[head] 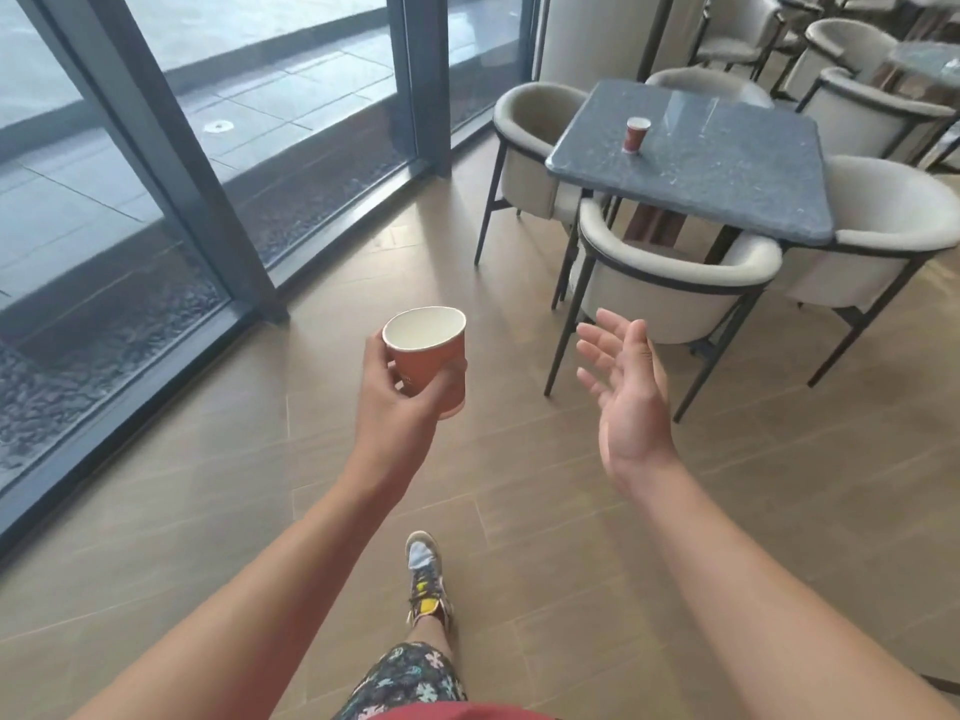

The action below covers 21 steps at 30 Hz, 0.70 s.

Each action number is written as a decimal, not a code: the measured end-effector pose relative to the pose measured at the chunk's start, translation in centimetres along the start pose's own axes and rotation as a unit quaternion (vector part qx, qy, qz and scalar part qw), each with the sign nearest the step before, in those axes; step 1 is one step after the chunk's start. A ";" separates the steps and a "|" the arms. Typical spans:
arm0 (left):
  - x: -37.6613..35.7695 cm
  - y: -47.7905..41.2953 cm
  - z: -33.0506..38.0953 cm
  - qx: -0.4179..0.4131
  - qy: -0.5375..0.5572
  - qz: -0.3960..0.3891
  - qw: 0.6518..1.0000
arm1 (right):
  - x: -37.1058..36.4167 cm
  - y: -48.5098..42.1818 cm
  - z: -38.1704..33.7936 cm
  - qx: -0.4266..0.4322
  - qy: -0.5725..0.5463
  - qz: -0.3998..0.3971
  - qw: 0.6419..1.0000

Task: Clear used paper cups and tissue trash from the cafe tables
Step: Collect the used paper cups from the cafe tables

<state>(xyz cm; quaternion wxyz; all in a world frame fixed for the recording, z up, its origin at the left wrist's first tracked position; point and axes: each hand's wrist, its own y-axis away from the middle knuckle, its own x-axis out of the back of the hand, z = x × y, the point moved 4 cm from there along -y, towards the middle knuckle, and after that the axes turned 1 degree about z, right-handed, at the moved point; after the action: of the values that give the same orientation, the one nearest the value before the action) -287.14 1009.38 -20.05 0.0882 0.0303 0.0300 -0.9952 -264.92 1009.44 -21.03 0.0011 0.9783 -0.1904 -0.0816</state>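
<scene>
My left hand [400, 389] grips an empty red paper cup [431, 356] with a white inside, held upright over the floor at mid-frame. To its right my right hand [626, 387] is held out with the palm turned inward, fingers spread and nothing in it. A second red paper cup [636, 136] stands upright on the dark grey stone table [727, 179] ahead at upper right, well beyond both hands. No tissue shows in this view.
Beige tub chairs ring the table; the nearest chair [675, 283] stands between me and it. Glass walls with dark frames [171, 142] run along the left. More chairs and another table [930, 59] sit at far upper right. My shoe [426, 579] steps on the wood-look floor.
</scene>
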 end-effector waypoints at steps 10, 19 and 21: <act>-3.1 -25.0 -0.9 0.005 -0.013 -0.070 0.997 | -10.8 -20.7 0.2 0.012 -0.001 0.050 0.999; -9.3 -41.8 -2.9 0.014 -0.014 -0.109 0.994 | -13.8 -36.9 1.2 0.012 -0.011 0.091 0.996; -11.9 -46.0 -4.0 0.017 -0.022 -0.123 0.992 | -13.7 -41.5 1.8 0.012 -0.014 0.101 0.995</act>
<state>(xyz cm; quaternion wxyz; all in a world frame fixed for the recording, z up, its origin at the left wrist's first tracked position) -283.42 1056.88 -20.74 -0.0345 0.0056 0.0148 -0.9993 -262.26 1053.05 -22.04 -0.0051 0.9527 -0.2895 -0.0921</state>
